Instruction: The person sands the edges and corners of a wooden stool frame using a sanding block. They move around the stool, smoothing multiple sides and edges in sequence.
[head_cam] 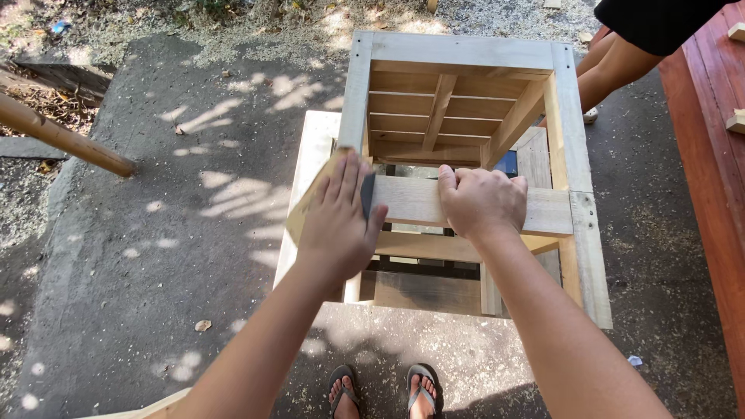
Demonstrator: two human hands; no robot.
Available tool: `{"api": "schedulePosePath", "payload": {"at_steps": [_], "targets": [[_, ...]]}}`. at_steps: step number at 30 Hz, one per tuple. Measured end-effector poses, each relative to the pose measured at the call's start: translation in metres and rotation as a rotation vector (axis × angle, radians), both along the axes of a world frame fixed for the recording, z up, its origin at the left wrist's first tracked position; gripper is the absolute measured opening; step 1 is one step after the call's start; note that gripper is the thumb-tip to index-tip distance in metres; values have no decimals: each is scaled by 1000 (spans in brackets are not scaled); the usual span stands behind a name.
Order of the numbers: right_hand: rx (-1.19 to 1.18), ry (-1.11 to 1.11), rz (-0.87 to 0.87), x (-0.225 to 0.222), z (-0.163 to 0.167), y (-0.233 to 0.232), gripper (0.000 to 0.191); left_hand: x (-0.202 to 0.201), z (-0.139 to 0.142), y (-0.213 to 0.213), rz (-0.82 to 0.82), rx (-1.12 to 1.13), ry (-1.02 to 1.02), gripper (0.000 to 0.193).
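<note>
A pale wooden crate frame (466, 54) made of pallet planks stands on the concrete in front of me. My left hand (337, 221) lies flat, fingers spread, pressing a sheet of sandpaper (310, 206) against the frame's near left corner. My right hand (481, 203) grips the near top rail (547, 211), fingers curled over its far edge. Inside the frame I see slats and a diagonal brace (516, 124).
Another person's legs (609, 66) stand at the far right of the frame, next to a reddish wooden deck (714, 140). A wooden pole (62, 136) slants in at the left. My feet in flip-flops (384, 392) are just below the frame.
</note>
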State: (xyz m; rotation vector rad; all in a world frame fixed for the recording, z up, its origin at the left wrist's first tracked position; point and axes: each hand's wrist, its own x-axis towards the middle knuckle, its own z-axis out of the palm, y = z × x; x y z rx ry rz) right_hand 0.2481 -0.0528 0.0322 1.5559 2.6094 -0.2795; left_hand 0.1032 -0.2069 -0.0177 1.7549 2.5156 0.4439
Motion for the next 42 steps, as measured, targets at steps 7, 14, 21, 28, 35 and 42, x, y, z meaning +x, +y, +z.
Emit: {"api": "schedulePosePath", "payload": {"at_steps": [7, 14, 21, 28, 35, 42], "targets": [[10, -8, -3, 1, -7, 0, 59, 11, -7, -33, -30, -43, -15, 69], [-16, -2, -14, 1, -5, 0, 57, -58, -2, 97, 66, -4, 6, 76], [19, 42, 10, 0, -2, 0, 56, 8, 3, -29, -57, 22, 1, 73], [-27, -41, -14, -1, -1, -1, 59, 3, -2, -18, -35, -60, 44, 73], [-32, -5, -12, -2, 2, 1, 57, -53, -5, 83, 57, -21, -1, 78], [-18, 18, 12, 0, -4, 3, 59, 29, 16, -62, -85, 100, -7, 71]]}}
